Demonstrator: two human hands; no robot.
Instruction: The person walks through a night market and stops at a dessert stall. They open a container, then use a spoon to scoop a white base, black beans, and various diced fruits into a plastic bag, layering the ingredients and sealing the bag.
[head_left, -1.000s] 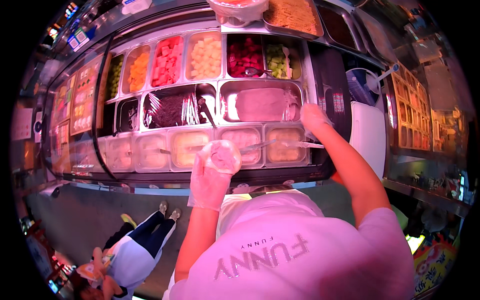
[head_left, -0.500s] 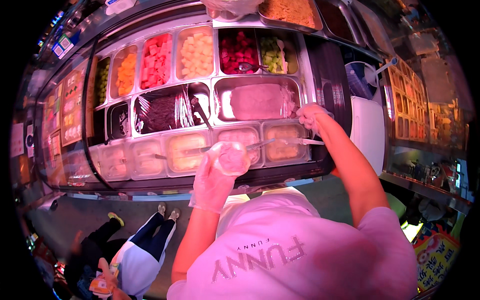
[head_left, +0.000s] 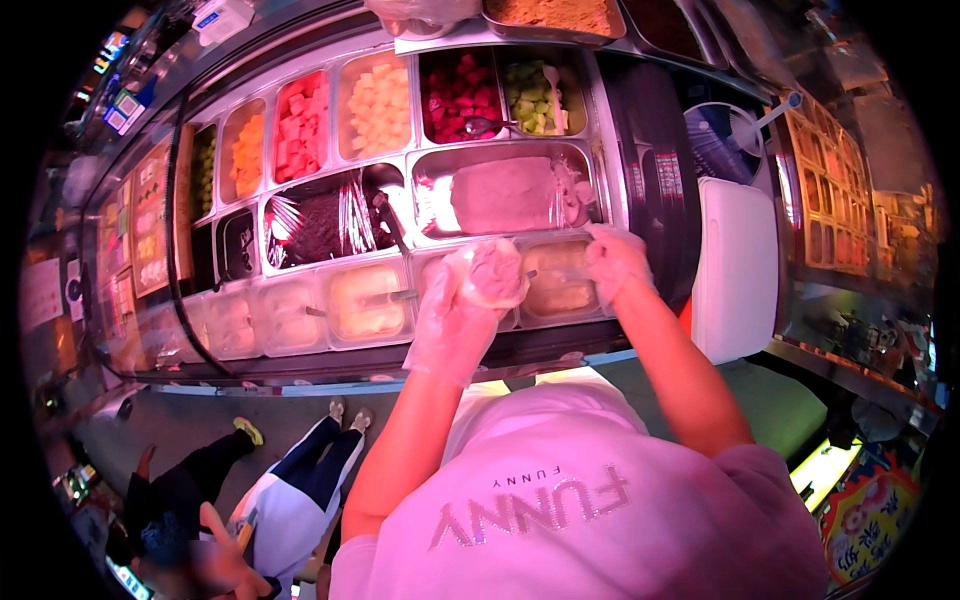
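Head view: the left hand [head_left: 452,312] is cradling the pale round piece [head_left: 495,272] above the front tubs [head_left: 558,317], its grip wrapping the near left side; the right hand [head_left: 617,262] is hanging around their right end, pinching anything or not, I cannot tell.

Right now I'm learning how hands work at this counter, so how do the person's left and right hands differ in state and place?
The left hand cups a pale round piece; the right hand has no such piece, though anything small in it can't be made out. The left hand is left of the rightmost front tub; the right hand is at that tub's right side. Both wear clear gloves.
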